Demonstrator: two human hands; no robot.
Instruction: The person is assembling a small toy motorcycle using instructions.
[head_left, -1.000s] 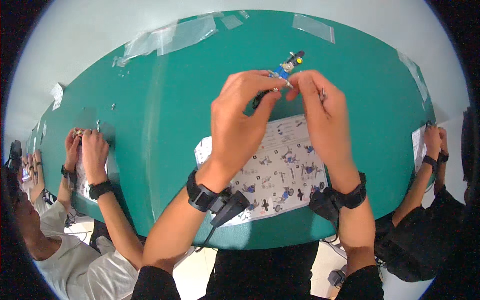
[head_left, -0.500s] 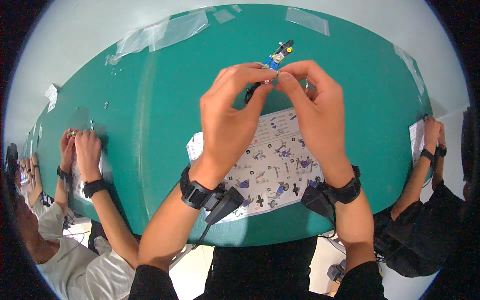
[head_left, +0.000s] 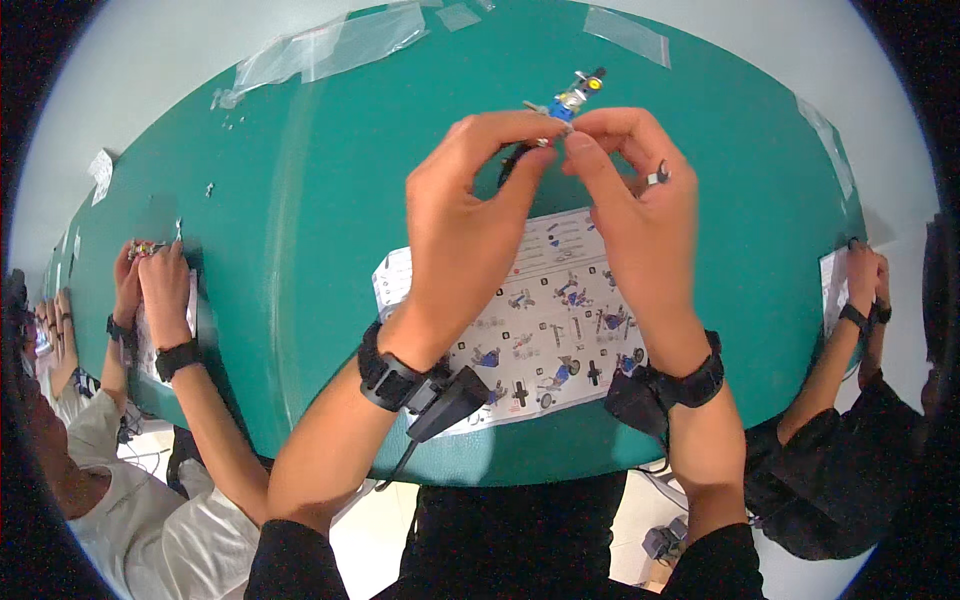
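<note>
A small toy motorcycle [head_left: 566,106] in blue, grey and black, with a yellow round piece at its far end, is held above the green table. My left hand [head_left: 462,215] is closed on its near part, where a black wheel [head_left: 513,160] shows behind the thumb. The thumb and forefinger of my right hand [head_left: 640,205] pinch at the model's near right side. A short black and silver piece [head_left: 657,176] sticks out between my right hand's curled fingers; its kind I cannot make out. Beneath both hands lies a printed assembly sheet [head_left: 545,330] with pictures of a blue motorcycle.
Clear plastic bags [head_left: 365,45] lie along the green table's [head_left: 345,190] far edge. Tiny parts [head_left: 210,188] are scattered at left. A co-worker's hands [head_left: 160,285] handle a small model there; another person's hands [head_left: 864,280] are at the right edge.
Both hands and the toy motorcycle have shifted slightly right and the model has turned a little. More of the black and silver piece now shows at my right fingers.
</note>
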